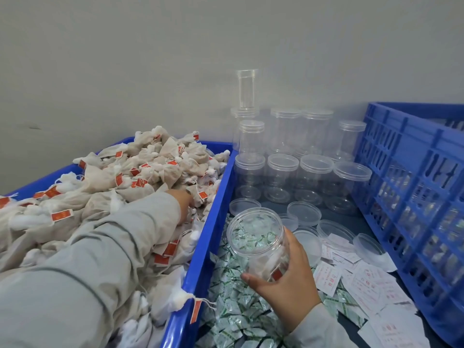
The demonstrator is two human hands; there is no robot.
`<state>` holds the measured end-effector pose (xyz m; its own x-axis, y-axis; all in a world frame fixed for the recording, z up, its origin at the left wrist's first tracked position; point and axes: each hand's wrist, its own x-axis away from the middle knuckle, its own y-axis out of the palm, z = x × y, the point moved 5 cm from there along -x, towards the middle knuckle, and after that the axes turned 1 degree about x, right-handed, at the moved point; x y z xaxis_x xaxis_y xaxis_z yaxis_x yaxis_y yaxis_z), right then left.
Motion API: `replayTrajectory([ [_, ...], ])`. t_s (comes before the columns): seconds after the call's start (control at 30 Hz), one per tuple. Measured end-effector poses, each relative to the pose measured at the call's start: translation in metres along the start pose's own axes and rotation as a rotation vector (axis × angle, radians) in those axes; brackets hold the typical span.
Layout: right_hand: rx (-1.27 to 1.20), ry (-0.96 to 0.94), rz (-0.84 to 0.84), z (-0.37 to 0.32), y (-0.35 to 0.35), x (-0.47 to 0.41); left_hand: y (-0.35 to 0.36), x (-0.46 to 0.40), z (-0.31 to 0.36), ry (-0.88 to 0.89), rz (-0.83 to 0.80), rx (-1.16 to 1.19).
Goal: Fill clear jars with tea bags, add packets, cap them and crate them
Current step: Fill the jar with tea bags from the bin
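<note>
1. Head view, right hand (281, 272): it grasps the open clear jar (258, 237) around the lower wall, tilted with its mouth toward the tea bag bin (216, 197), and held above the green-printed packets (231, 310). At least one tea bag with a red tag sits at the bottom. Tilted further, that bag could slide out
2. Head view, left hand (184, 202): it is buried among the tea bags (140, 172) in the bin, fingers hidden, so I cannot tell whether it has clenched on one. Strings and tags tangle, so a lift may drag extra bags over the rim
3. One bag (180, 298) already hangs over the bin's near edge; the sleeve could knock it onto the packets
4. Loose lids (303, 213) and capped empty jars (283, 177) stand close behind the held jar; a careless swing could topple them toward the blue crate (411, 177)
</note>
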<state>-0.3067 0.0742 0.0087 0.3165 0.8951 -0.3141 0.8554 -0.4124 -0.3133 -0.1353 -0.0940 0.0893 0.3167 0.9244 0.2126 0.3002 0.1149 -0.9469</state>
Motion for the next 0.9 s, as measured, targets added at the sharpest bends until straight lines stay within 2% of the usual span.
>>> replayTrajectory([
  [0.27, 0.011, -0.007, -0.013, 0.002, 0.002, 0.0, -0.002, 0.0, 0.007, -0.043, -0.102, -0.088],
  [0.5, 0.006, 0.011, -0.014, -0.001, 0.001, 0.001, -0.006, 0.005, -0.002, -0.071, -0.034, 0.0],
  [0.77, 0.011, 0.012, -0.019, -0.003, 0.001, -0.001, -0.025, 0.009, -0.025, -0.13, 0.221, 0.557],
  [0.9, 0.009, 0.029, -0.032, -0.002, 0.002, 0.0, -0.03, 0.011, -0.03, -0.082, 0.366, 0.668],
])
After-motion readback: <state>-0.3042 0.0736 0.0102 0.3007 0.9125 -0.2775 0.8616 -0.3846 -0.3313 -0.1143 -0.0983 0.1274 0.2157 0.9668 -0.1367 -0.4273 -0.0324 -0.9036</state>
